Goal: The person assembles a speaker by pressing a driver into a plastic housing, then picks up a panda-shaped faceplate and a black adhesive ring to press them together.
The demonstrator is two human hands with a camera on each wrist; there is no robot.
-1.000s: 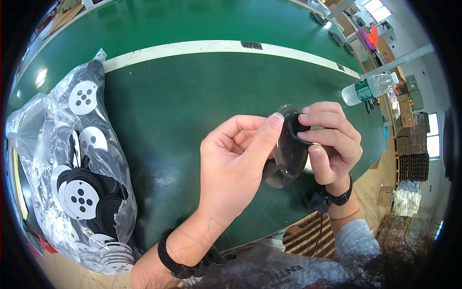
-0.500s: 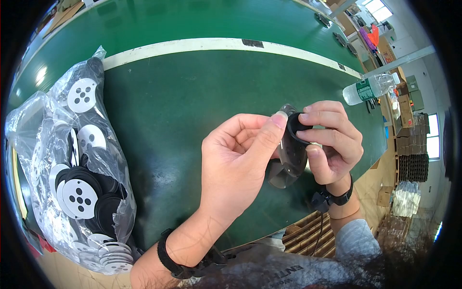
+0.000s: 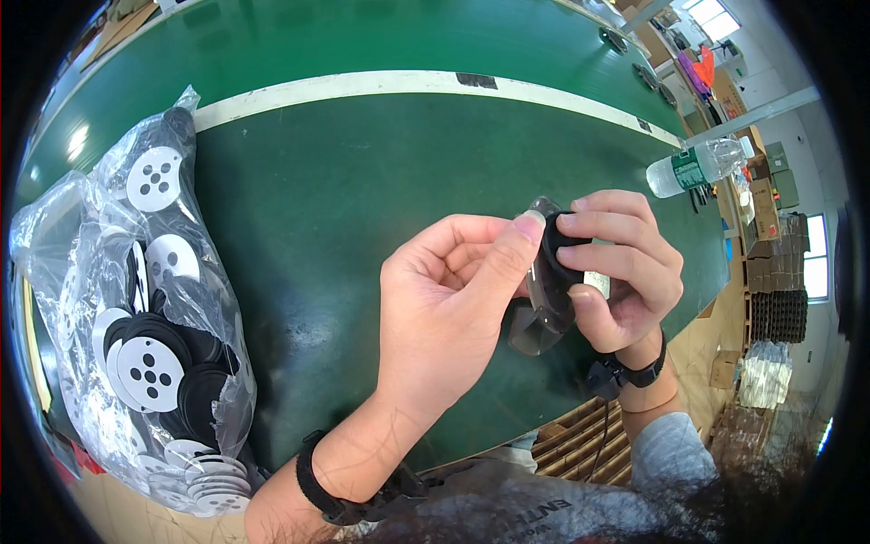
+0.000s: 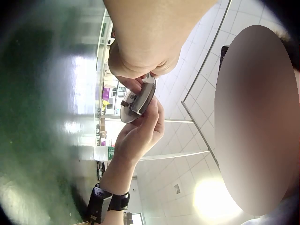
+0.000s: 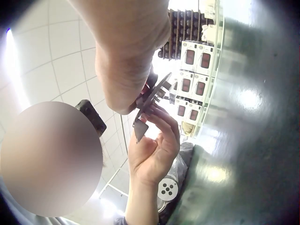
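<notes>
My left hand point(image 3: 444, 299) pinches the upper edge of a smoky see-through plastic part point(image 3: 547, 304) between thumb and fingers. My right hand point(image 3: 630, 272) grips a black round pad point(image 3: 567, 238) against that part's right face, fingertips lying over the pad. A pale patch point(image 3: 596, 283) shows between the right thumb and fingers. In the left wrist view the plastic part point(image 4: 146, 97) is a rounded plate with raised pieces on it. The right wrist view shows the part point(image 5: 152, 97) edge-on between both hands, with small prongs sticking out on one side.
A clear plastic bag point(image 3: 77, 272) at the left holds several white discs point(image 3: 151, 374) with holes and black round pads point(image 3: 201, 399). A water bottle point(image 3: 693, 168) lies at the right of the green table point(image 3: 317, 181). A white strip point(image 3: 362, 86) crosses the table behind the hands.
The right fingers have shifted slightly left over the black pad, and its open ring shape is now flattened against the plastic part. The right thumb has moved lower, baring the pale patch. The left hand stays nearly still.
</notes>
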